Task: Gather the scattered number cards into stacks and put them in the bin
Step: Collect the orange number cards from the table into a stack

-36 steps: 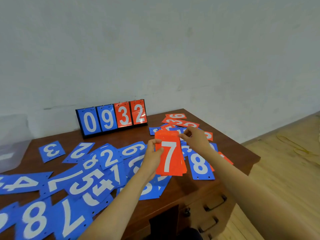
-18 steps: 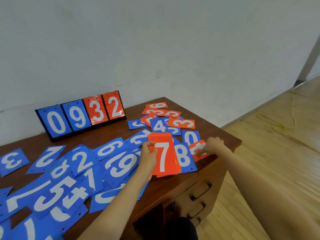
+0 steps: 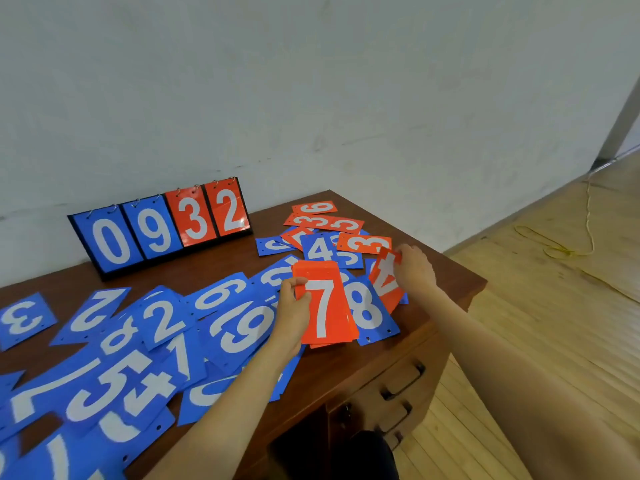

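Here, red stack (image 3: 325,306) in left grip (image 3: 293,315).

A plain, sparsely furnished indoor room; whether home or office cannot be told. A dark wooden table (image 3: 346,372) with handled drawers (image 3: 401,382) under its front stands against a bare, scuffed white wall (image 3: 311,98). To its right is a light wood-plank floor (image 3: 554,323) with a yellow cord (image 3: 561,251) lying on it. On the table are a flip scoreboard (image 3: 162,230) and scattered number cards (image 3: 235,327).
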The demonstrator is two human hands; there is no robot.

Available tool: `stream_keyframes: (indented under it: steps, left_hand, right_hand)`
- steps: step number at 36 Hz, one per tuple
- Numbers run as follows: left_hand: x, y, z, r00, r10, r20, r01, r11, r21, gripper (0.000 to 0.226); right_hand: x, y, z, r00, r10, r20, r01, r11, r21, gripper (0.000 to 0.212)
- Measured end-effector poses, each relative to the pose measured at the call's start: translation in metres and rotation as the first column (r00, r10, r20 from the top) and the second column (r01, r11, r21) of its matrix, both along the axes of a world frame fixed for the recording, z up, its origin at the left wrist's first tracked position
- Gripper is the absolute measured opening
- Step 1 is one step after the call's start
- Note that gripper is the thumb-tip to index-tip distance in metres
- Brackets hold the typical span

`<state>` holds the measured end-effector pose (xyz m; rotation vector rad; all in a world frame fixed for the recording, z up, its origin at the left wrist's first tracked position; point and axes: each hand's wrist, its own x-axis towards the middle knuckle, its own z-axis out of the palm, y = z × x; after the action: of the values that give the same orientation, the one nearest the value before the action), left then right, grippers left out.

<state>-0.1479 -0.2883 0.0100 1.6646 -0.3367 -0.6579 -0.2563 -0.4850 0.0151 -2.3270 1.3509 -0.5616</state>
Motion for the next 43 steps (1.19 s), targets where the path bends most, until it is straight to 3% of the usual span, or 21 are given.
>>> stream_keyframes:
  steps: [5, 11, 18, 22, 28, 34, 39, 43]
  left_hand:
    - [0.007, 0.008, 0.005, 0.999, 0.033, -0.031, -0.034, 0.999, -0.028, 0.019]
    - [0.016, 0.021, 0.010, 0.997, 0.074, -0.004, -0.074, 0.997, -0.016, 0.020]
    - [0.035, 0.048, 0.023, 0.985, 0.147, -0.094, -0.157, 0.982, -0.102, 0.012]
    - [0.048, 0.068, 0.029, 0.970, 0.203, -0.131, -0.223, 0.962, -0.159, 0.029]
    - [0.063, 0.099, 0.040, 0.955, 0.261, -0.139, -0.288, 0.928, -0.238, 0.023]
    - [0.074, 0.121, 0.043, 0.946, 0.296, -0.134, -0.322, 0.914, -0.246, 0.028]
    - [0.076, 0.129, 0.047, 0.946, 0.303, -0.118, -0.323, 0.916, -0.240, 0.030]
    - [0.074, 0.128, 0.049, 0.951, 0.287, -0.117, -0.307, 0.923, -0.232, 0.030]
  right_hand:
    - [0.014, 0.016, 0.038, 0.974, 0.132, 0.183, -0.104, 0.982, -0.154, 0.030]
    - [0.032, 0.048, 0.072, 0.900, 0.320, 0.295, -0.242, 0.931, -0.273, 0.029]
    - [0.048, 0.100, 0.072, 0.654, 0.715, 0.248, -0.577, 0.683, -0.447, 0.023]
    - [0.060, 0.124, 0.060, 0.558, 0.814, 0.162, -0.730, 0.574, -0.370, 0.026]
    - [0.074, 0.161, 0.056, 0.400, 0.915, 0.056, -0.892, 0.403, -0.204, 0.026]
    - [0.089, 0.182, 0.053, 0.384, 0.921, 0.059, -0.915, 0.389, -0.107, 0.026]
    - [0.102, 0.185, 0.050, 0.515, 0.844, 0.150, -0.835, 0.533, -0.138, 0.041]
    - [0.107, 0.179, 0.046, 0.584, 0.811, 0.037, -0.810, 0.585, -0.039, 0.054]
